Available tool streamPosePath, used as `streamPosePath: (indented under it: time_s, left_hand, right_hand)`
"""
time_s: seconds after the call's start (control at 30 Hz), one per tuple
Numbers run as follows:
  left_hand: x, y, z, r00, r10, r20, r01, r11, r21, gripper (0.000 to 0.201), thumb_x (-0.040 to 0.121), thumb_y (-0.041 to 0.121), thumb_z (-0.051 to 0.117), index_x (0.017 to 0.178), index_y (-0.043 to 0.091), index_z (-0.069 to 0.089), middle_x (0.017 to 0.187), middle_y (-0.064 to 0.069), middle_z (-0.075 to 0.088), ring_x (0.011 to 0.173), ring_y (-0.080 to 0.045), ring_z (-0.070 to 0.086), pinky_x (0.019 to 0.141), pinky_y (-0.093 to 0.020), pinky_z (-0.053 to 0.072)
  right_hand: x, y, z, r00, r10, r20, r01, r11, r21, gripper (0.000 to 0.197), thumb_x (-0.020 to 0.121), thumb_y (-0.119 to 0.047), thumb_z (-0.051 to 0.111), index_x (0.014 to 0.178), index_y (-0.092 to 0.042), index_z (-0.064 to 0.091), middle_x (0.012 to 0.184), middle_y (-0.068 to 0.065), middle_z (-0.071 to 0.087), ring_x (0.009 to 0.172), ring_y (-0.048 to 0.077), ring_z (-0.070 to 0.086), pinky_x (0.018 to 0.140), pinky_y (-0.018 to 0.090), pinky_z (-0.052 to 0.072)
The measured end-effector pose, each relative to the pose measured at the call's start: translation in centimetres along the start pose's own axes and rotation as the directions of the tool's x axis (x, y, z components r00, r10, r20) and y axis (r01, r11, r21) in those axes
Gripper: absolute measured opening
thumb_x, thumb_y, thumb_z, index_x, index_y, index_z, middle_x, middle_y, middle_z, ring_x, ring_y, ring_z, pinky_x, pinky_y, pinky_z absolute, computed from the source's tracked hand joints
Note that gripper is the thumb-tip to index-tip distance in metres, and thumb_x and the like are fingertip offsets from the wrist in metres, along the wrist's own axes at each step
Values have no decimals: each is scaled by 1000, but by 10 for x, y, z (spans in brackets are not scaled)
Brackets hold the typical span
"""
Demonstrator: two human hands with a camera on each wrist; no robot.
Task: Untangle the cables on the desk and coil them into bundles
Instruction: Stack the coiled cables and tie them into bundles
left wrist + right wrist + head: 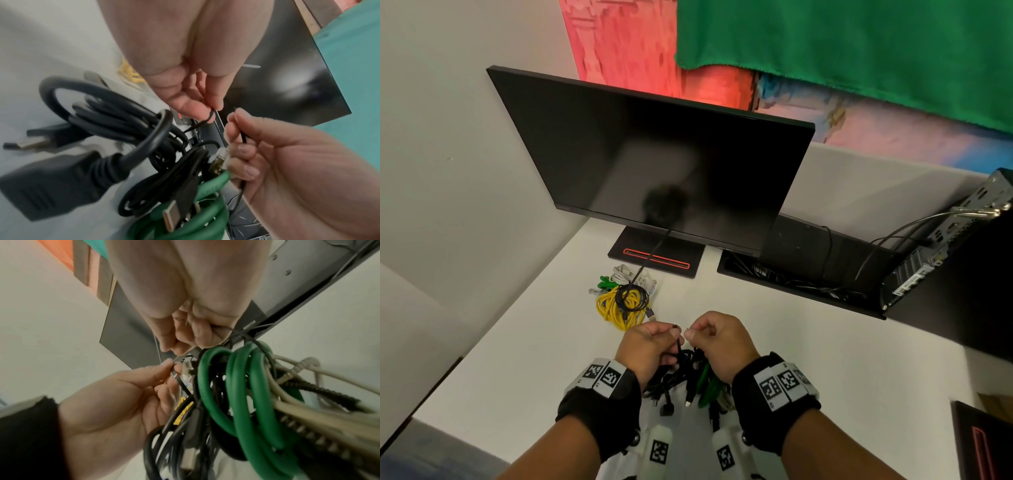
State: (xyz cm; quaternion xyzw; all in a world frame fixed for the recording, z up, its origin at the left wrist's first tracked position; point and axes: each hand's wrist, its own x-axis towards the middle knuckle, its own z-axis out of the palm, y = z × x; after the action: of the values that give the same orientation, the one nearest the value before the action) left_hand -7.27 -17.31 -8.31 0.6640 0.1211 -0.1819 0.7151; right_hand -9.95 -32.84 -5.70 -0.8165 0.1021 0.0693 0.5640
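Untangling step, lower centre: left hand (650, 346) and right hand (717, 337) each pinch one thin black cable (202, 124) above the knotted cable bundle (688, 380). Next: tease that strand free.

Even indoor light; wrist views blurred, edges stretched by wide-angle distortion

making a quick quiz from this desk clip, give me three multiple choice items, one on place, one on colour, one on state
1. Where does the yellow cable lie?
A. before the monitor base
B. on the computer
C. on the floor

2. What colour is the thick cable in the held tangle?
A. red
B. green
C. blue

3. What is the left hand doing?
A. lying flat
B. pinching a thin black cable
C. touching the monitor

Answers:
1 A, it sits on the desk near the monitor base.
2 B, green loops show.
3 B, fingers close on it.
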Motion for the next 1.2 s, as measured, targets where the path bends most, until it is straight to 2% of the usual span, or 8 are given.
streamPosePath:
  time_s: [0.07, 0.2, 0.33, 0.5, 0.67, 0.8, 1.0, 1.2]
  left_hand:
    - [-1, 1, 1, 1000, 26, -14, -25, 998, 49, 8, 90, 0, 63, 87, -5, 69, 69, -15, 67, 52, -14, 57, 47, -24, 50]
    - [-4, 5, 5, 997, 69, -33, -63, 986, 155, 8, 89, 1, 64, 86, -3, 70, 62, -12, 64, 51, -21, 54, 47, -25, 50]
    - [-7, 9, 10, 994, 92, -65, -77, 977, 198, 6, 88, 2, 67, 88, -4, 69, 58, -11, 62, 44, -18, 52, 45, -24, 47]
    - [-11, 15, 13, 993, 106, -50, -93, 972, 215, 6, 87, 2, 69, 86, -4, 68, 58, -12, 59, 37, -12, 48, 38, -19, 42]
    - [-8, 15, 16, 990, 131, -60, -111, 959, 260, 9, 83, -2, 71, 76, 2, 67, 51, -1, 59, 31, -4, 44, 35, -15, 38]
    - [-5, 13, 14, 989, 140, -49, -120, 950, 289, 13, 83, -1, 71, 73, 7, 68, 49, 4, 61, 34, -5, 48, 37, -16, 41]
    - [-3, 8, 11, 989, 141, -48, -120, 948, 295, 17, 84, 3, 72, 71, 12, 68, 50, 3, 64, 37, -8, 52, 39, -19, 44]
    - [-2, 10, 15, 990, 115, -79, -86, 951, 298, 13, 83, -3, 71, 73, 6, 69, 47, 4, 60, 32, -6, 46, 35, -16, 38]
  right_hand:
    - [2, 0, 3, 1000, -22, -9, 22, 999, -40, 16, 87, -19, 68, 74, -27, 68, 64, -12, 65, 60, -2, 57, 63, 19, 44]
    - [3, -2, 6, 998, -61, -7, 59, 989, -137, 14, 89, -17, 64, 80, -26, 71, 76, -11, 68, 70, 2, 62, 64, 14, 44]
    - [3, -3, 6, 997, -70, -42, 61, 981, -186, 11, 89, -23, 68, 80, -24, 74, 72, -12, 66, 65, 2, 59, 59, 13, 40]
    - [3, -4, 5, 996, -68, -50, 57, 979, -193, 10, 88, -24, 69, 81, -21, 75, 76, -10, 69, 67, 4, 61, 60, 15, 43]
    - [2, -6, 3, 997, -66, -51, 56, 982, -181, 9, 86, -21, 67, 80, -23, 74, 76, -13, 67, 69, 3, 61, 60, 14, 42]
    - [1, -5, 4, 995, -86, -58, 74, 979, -190, 9, 86, -22, 66, 82, -22, 74, 75, -13, 67, 70, 2, 61, 61, 14, 43]
    - [1, -2, 4, 991, -110, -75, 94, 977, -192, 13, 86, -20, 64, 79, -27, 72, 68, -15, 65, 64, -4, 60, 55, 7, 39]
    - [1, -3, 3, 991, -122, -54, 108, 973, -205, 9, 85, -21, 67, 82, -20, 76, 72, -14, 67, 68, 3, 61, 62, 16, 47]
